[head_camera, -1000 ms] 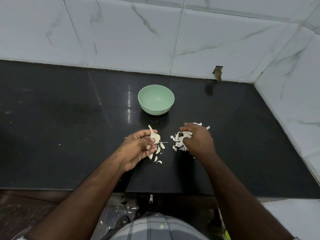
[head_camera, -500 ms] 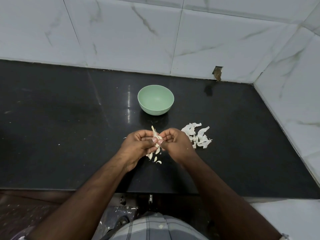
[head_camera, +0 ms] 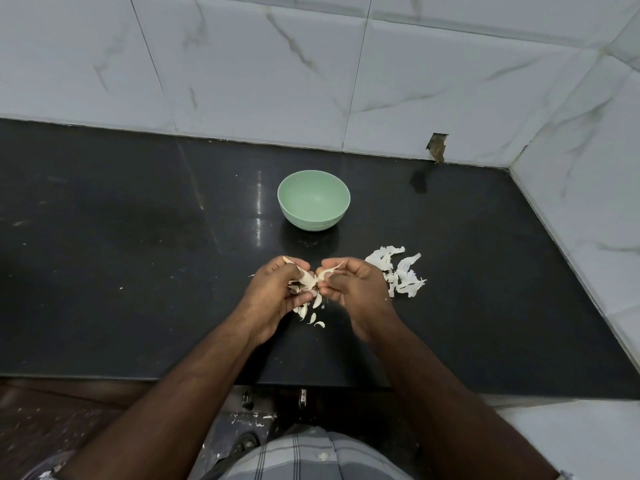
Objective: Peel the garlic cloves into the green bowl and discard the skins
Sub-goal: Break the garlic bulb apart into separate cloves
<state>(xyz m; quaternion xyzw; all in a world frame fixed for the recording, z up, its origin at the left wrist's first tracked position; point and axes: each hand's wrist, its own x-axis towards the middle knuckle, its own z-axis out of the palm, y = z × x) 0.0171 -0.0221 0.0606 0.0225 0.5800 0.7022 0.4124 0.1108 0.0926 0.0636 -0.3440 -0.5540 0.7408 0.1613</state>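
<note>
My left hand [head_camera: 273, 292] holds a partly broken garlic bulb [head_camera: 306, 279] just above the black counter [head_camera: 121, 258]. My right hand [head_camera: 356, 289] pinches a clove [head_camera: 329, 271] at the bulb's right side, its tip pointing up and right. Several loose cloves [head_camera: 313, 315] lie on the counter under and between my hands. A pile of white garlic skins [head_camera: 398, 273] lies just right of my right hand. The green bowl [head_camera: 313, 202] stands upright behind my hands with nothing visible inside it.
White marble-patterned tiles form the back wall [head_camera: 311, 81] and the right side wall [head_camera: 588, 202], closing the counter in a corner. A small hole [head_camera: 437, 147] breaks the tile at the back right. The counter's front edge [head_camera: 104, 377] runs below my forearms.
My right hand left the skin pile and came left to the bulb. It now pinches a clove and is pulling it away to the right. The left hand stayed in place.
</note>
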